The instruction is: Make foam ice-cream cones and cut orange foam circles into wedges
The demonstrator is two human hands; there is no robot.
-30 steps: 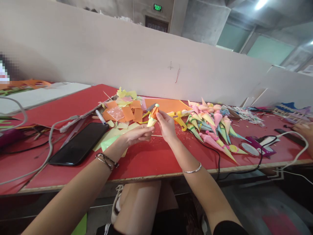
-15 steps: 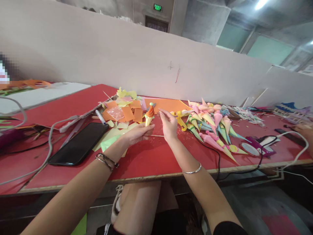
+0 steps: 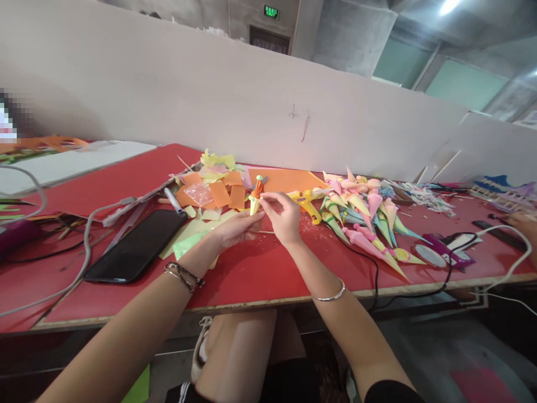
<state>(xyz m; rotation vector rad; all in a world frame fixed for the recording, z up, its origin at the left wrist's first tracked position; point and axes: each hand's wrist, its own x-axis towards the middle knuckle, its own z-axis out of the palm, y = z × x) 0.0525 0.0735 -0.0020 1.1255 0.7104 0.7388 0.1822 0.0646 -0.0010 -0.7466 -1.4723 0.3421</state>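
Observation:
My left hand (image 3: pixel 237 228) is closed on the base of a small yellow paper cone (image 3: pixel 254 204) with an orange top, held upright above the red table (image 3: pixel 260 274). My right hand (image 3: pixel 283 215) hovers just to the right of the cone, fingers pinched together at its orange top. A yellow glue gun (image 3: pixel 306 200) lies on the table just right of my right hand. A pile of finished pink, yellow and green cones (image 3: pixel 364 215) lies further right.
A black phone (image 3: pixel 134 246) lies at the left beside grey cables (image 3: pixel 84 246). Orange and yellow paper scraps (image 3: pixel 213 193) and an orange sheet (image 3: pixel 285 180) sit behind my hands. A purple device (image 3: pixel 444 249) with cords lies right. Another person's hand (image 3: pixel 522 221) shows at the far right.
My right hand drew away from the cone to the right, then came back and now pinches at its top. The left hand kept the cone nearly still.

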